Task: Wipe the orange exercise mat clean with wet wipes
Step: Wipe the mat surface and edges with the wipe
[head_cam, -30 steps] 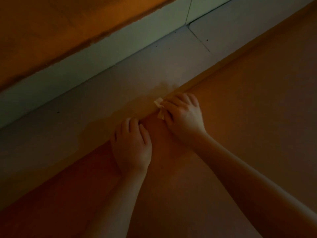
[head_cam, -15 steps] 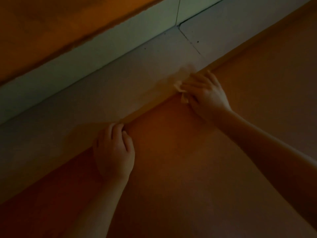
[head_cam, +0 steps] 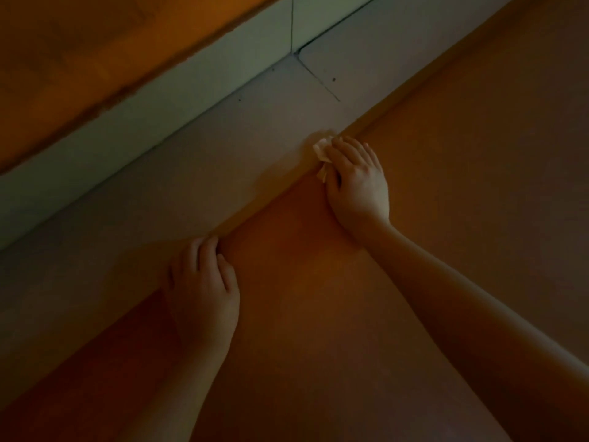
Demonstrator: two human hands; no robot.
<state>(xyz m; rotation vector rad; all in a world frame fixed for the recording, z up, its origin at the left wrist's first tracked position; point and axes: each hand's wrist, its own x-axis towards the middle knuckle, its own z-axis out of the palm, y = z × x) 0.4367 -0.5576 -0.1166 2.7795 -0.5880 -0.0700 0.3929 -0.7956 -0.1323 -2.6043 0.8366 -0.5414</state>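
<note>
The orange exercise mat [head_cam: 318,298] fills the lower right of the dim view, its far edge running diagonally from lower left to upper right. My right hand [head_cam: 355,177] grips a crumpled white wet wipe [head_cam: 321,151] and presses it against that far edge; only a corner of the wipe shows past my fingers. Further left along the same edge, my left hand [head_cam: 204,282] rests with its fingers curled over the rim, fingertips hidden.
Grey tiled floor [head_cam: 223,161] lies beyond the mat's edge, with a tile seam at upper centre. A pale skirting board [head_cam: 191,87] and an orange wall [head_cam: 79,59] run across the top left.
My right hand slid the wipe up and to the right along the mat's edge, away from my left hand. My left hand kept its place on the edge.
</note>
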